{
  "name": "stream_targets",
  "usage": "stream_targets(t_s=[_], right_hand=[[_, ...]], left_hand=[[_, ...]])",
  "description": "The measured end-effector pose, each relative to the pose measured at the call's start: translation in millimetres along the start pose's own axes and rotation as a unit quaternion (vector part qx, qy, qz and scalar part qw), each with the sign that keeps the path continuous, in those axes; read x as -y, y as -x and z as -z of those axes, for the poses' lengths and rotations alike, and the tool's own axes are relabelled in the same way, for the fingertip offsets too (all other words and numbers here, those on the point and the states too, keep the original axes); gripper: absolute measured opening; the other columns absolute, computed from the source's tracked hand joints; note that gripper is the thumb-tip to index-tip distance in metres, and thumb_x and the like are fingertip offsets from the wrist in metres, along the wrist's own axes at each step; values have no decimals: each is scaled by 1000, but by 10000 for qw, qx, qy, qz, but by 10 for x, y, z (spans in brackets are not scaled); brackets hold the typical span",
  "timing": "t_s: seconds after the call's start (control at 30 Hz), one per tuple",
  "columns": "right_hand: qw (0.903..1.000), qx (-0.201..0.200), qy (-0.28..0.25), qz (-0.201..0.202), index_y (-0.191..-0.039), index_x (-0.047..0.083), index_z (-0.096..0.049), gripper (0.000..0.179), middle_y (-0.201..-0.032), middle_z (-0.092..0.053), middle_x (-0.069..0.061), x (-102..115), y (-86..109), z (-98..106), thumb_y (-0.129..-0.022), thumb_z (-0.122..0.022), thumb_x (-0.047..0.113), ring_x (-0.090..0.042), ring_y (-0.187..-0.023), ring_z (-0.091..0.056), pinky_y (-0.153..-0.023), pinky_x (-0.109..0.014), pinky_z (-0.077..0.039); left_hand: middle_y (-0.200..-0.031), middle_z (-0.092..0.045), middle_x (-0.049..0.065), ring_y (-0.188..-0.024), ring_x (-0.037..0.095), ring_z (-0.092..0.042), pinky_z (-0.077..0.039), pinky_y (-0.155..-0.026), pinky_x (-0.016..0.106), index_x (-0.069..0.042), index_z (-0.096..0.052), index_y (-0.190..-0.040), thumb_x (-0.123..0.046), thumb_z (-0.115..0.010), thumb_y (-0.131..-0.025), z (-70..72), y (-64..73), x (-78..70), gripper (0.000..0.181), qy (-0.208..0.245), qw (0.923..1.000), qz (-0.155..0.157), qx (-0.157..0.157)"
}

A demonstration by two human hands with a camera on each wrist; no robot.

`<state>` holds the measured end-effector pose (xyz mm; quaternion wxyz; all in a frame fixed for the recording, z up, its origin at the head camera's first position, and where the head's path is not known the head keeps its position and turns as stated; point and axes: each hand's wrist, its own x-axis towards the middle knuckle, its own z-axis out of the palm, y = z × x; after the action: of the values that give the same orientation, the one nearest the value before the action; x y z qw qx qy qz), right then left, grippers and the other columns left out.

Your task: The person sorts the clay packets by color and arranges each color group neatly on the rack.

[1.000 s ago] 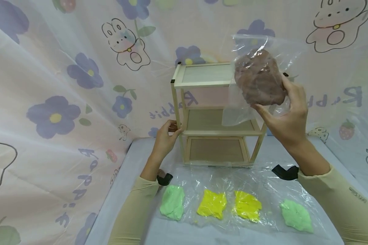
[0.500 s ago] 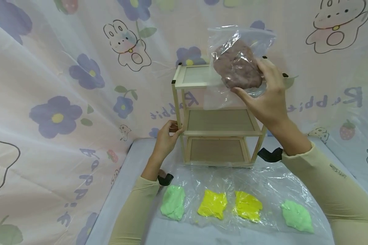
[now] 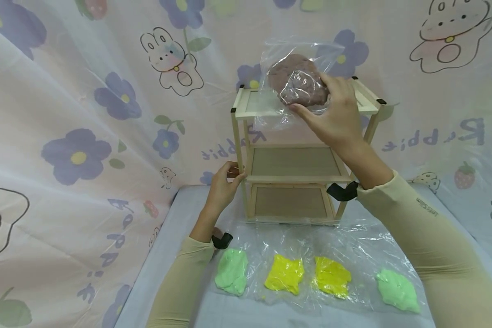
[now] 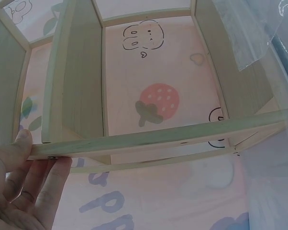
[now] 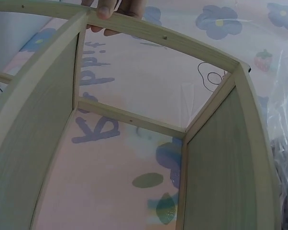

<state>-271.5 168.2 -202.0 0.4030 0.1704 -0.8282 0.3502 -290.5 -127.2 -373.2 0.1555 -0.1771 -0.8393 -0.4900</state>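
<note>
A three-tier wooden shelf (image 3: 297, 178) stands on the table. My left hand (image 3: 222, 187) pinches its left front post at the middle tier; in the left wrist view the thumb and fingers (image 4: 52, 184) lie on either side of that post. Above the top tier, my right hand (image 3: 338, 111) grips a clear plastic bag with a brown lump of clay (image 3: 299, 81) inside, thumb below and fingers at the right side. Part of the bag (image 5: 285, 100) shows at the right edge of the right wrist view. Whether the bag touches the top tier, I cannot tell.
In front of the shelf, clear bags lie in a row with light green clay (image 3: 231, 272), yellow clay (image 3: 284, 274), more yellow clay (image 3: 332, 276) and another green piece (image 3: 397, 290). A printed curtain (image 3: 106, 54) hangs behind and to the left.
My right hand has carried the bagged brown clay leftward, from the shelf's right side to over its top tier. The left hand stays on the post.
</note>
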Motion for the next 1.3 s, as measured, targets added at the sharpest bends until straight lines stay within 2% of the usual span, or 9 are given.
stream_targets(t_s=[0.2,0.43,0.67,0.87,1.03,1.13,1.3], right_hand=[[9979,422,281,-397,-157,7,-52,93,-133,-63,-20,89,-82,-65,-86,-90,53,-33,-122,-52,-104,-47,-43],[9880,1057,792,-802,-157,7,-52,96,-147,-60,-17,162,-170,-80,-89,-81,67,-35,-135,-50,-117,-52,-41],[9762,1578,1062,-1046,-164,24,-46,93,-155,-58,-10,218,-261,-102,-91,-73,74,-35,-141,-47,-116,-58,-42],[9638,2083,1216,-1135,-163,13,-46,98,-157,-55,-14,267,-330,-116,-93,-65,79,-39,-147,-45,-121,-62,-35],[9557,2350,1348,-1148,-158,7,-51,99,-156,-56,-15,295,-362,-125,-93,-61,80,-40,-146,-44,-119,-63,-32],[9534,2409,1378,-1181,-156,6,-53,99,-156,-56,-15,304,-378,-129,-92,-62,80,-39,-145,-44,-118,-62,-32],[9462,2588,1496,-1235,-162,8,-46,103,-159,-52,-18,312,-399,-142,-92,-59,83,-40,-142,-42,-118,-62,-31]], left_hand=[[-118,-72,14,-115,33,-68,-63,-97,46,-5,-65,-131,-22,-73,-105,20,12,7,32,-90,9998,151,90],[-119,-72,14,-114,33,-69,-63,-97,46,-5,-66,-129,-21,-73,-105,34,23,13,30,-38,10000,56,69],[-118,-72,14,-113,33,-69,-64,-95,45,-5,-66,-128,-19,-73,-105,25,28,24,29,-29,10000,-7,48],[-117,-72,15,-112,33,-69,-64,-94,46,-5,-67,-128,-18,-74,-104,12,21,20,29,-45,10000,-47,3],[-116,-73,14,-112,33,-69,-63,-94,47,-5,-66,-128,-19,-74,-104,3,19,15,29,-117,9999,-42,3],[-116,-73,14,-112,33,-69,-63,-94,47,-5,-66,-128,-19,-74,-104,0,19,12,29,-111,9999,-34,1],[-115,-73,15,-111,34,-70,-64,-93,47,-4,-67,-127,-17,-75,-103,-6,15,-2,29,-106,9999,-65,-9]])
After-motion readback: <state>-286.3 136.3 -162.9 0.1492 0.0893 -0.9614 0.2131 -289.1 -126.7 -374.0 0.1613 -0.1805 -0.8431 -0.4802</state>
